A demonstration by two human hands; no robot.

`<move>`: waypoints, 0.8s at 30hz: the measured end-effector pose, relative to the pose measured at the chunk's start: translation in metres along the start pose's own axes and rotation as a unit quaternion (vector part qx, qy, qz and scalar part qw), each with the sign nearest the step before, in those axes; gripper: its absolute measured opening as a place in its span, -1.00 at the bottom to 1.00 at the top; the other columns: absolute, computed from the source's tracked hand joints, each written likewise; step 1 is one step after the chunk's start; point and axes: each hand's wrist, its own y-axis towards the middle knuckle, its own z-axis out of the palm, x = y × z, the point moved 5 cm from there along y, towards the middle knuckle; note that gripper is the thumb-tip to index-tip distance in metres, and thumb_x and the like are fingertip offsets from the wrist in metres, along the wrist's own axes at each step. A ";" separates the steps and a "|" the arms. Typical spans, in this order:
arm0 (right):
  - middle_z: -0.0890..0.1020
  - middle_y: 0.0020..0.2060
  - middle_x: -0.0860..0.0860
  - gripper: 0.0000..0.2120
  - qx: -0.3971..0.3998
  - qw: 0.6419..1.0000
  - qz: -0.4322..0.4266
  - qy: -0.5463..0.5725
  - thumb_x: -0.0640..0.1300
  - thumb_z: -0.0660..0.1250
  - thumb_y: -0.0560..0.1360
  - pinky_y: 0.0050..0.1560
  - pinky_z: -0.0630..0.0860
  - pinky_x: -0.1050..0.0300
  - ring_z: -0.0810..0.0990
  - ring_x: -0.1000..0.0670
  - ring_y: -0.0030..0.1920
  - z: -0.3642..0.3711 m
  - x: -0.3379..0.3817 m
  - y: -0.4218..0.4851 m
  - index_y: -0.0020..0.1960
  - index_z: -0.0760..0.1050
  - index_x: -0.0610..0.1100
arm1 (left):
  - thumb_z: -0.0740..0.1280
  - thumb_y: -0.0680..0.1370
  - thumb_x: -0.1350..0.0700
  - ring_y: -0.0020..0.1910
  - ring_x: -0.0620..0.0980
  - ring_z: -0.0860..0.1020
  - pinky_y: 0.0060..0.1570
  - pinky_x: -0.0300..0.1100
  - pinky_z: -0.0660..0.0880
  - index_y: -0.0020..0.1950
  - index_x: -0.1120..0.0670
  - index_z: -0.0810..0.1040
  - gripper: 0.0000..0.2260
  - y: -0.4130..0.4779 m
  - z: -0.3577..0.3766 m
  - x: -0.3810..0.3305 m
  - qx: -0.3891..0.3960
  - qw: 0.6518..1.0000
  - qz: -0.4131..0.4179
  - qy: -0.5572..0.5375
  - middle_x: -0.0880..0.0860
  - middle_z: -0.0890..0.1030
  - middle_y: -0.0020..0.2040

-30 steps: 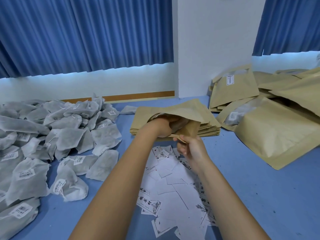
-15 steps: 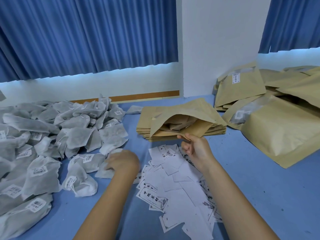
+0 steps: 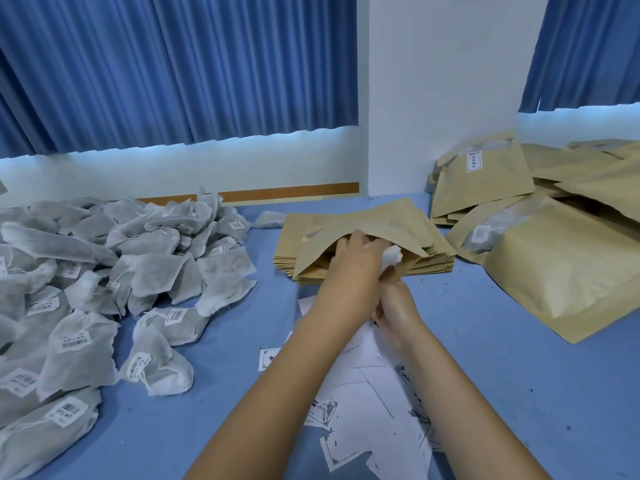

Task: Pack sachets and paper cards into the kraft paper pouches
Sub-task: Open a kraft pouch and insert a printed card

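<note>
An open kraft pouch lies on top of a stack of flat pouches at the middle of the blue table. My left hand grips a white sachet at the pouch's mouth, its fingers partly inside. Just below it, my right hand pinches the pouch's lower lip and holds the mouth open. A big heap of grey-white sachets with barcode labels covers the left side. Loose paper cards lie scattered under my forearms.
Filled kraft pouches are piled at the right, some leaning on the white wall column. Blue curtains hang behind. Bare blue table surface shows at the lower right and between the sachet heap and the cards.
My left hand left the pouch, picked a sachet from the heap's edge at the left, and has come back to the pouch mouth with it. My right hand kept hold of the pouch lip.
</note>
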 end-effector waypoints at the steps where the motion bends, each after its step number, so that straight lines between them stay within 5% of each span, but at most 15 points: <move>1: 0.43 -0.60 0.06 -0.68 0.000 1.000 0.003 -0.002 -0.39 0.06 0.56 -0.57 0.33 0.33 0.38 0.16 -0.60 0.000 0.000 -0.001 -0.30 0.36 -0.14 | 0.23 0.52 0.30 0.15 0.09 0.37 0.10 -0.12 0.37 0.25 0.11 0.46 -0.69 0.015 0.007 0.001 -0.013 0.999 -0.011 0.050 0.11 0.40 0.16; 5: 0.41 -0.61 0.05 -0.76 0.012 0.999 0.003 -0.038 -0.43 0.07 0.52 -0.54 0.22 0.29 0.33 0.11 -0.61 0.004 -0.003 -0.001 -0.24 0.32 -0.18 | 0.23 0.54 0.33 0.14 0.16 0.53 0.09 -0.06 0.47 0.19 0.20 0.51 -0.76 0.063 0.030 0.017 0.064 0.987 -0.067 0.132 0.19 0.54 0.16; 9: 0.43 -0.56 0.00 -0.79 0.037 0.999 0.002 -0.014 -0.43 0.09 0.53 -0.55 0.24 0.26 0.32 0.08 -0.61 0.013 -0.004 0.000 -0.21 0.32 -0.19 | 0.15 0.62 0.18 0.25 0.12 0.45 0.24 -0.09 0.35 0.33 0.19 0.42 -0.71 0.086 0.028 0.031 0.098 0.976 -0.080 0.175 0.18 0.46 0.30; 12: 0.46 -0.56 -0.01 -0.78 0.007 0.999 0.019 0.028 -0.43 0.08 0.53 -0.52 0.36 0.27 0.40 0.09 -0.56 0.003 -0.005 0.003 -0.20 0.40 -0.21 | 0.20 0.56 0.24 0.26 0.18 0.40 0.31 0.00 0.34 0.32 0.23 0.40 -0.68 0.066 0.043 0.011 0.119 0.967 -0.031 0.221 0.22 0.41 0.29; 15: 0.60 -0.34 -0.04 -0.88 0.001 0.998 0.037 0.058 -0.31 0.17 0.57 -0.34 0.48 0.18 0.57 0.03 -0.28 -0.007 -0.004 0.004 0.01 0.47 -0.20 | 0.32 0.43 0.30 0.10 0.13 0.49 0.20 -0.09 0.40 0.14 0.22 0.51 -0.72 0.023 0.024 -0.017 -0.089 0.981 0.053 0.164 0.16 0.52 0.09; 17: 0.53 -0.44 -0.01 -0.93 -0.013 0.997 0.049 0.058 -0.33 0.18 0.55 -0.40 0.36 0.20 0.48 0.05 -0.39 -0.011 -0.004 0.006 -0.06 0.39 -0.20 | 0.42 0.30 0.35 -0.10 0.11 0.56 -0.12 -0.10 0.50 -0.07 0.18 0.62 -0.77 -0.004 -0.002 -0.018 -0.266 0.954 0.092 0.109 0.12 0.59 -0.10; 19: 0.43 -0.60 0.06 -0.79 -0.017 0.998 0.039 0.036 -0.35 0.14 0.55 -0.54 0.23 0.27 0.33 0.11 -0.58 -0.009 -0.004 0.007 -0.24 0.34 -0.17 | 0.37 0.34 0.33 0.00 0.13 0.54 -0.05 -0.04 0.47 0.04 0.15 0.62 -0.70 -0.013 -0.019 -0.006 -0.344 0.930 0.065 0.111 0.11 0.59 -0.01; 21: 0.41 -0.62 0.05 -0.80 -0.004 1.000 0.021 0.006 -0.34 0.14 0.55 -0.59 0.21 0.30 0.31 0.11 -0.62 -0.002 -0.003 0.004 -0.24 0.36 -0.19 | 0.32 0.44 0.26 0.21 0.10 0.47 0.16 -0.05 0.38 0.31 0.09 0.48 -0.57 -0.002 -0.016 0.009 -0.225 0.965 0.013 0.133 0.07 0.53 0.20; 24: 0.42 -0.57 0.04 -0.83 0.037 0.999 0.010 0.018 -0.32 0.15 0.53 -0.56 0.26 0.29 0.34 0.10 -0.58 0.005 -0.005 0.000 -0.22 0.41 -0.19 | 0.25 0.53 0.19 0.11 0.01 0.48 -0.06 -0.15 0.44 0.27 0.00 0.50 -0.68 0.007 0.017 0.026 -0.045 0.985 -0.026 0.162 -0.02 0.51 0.14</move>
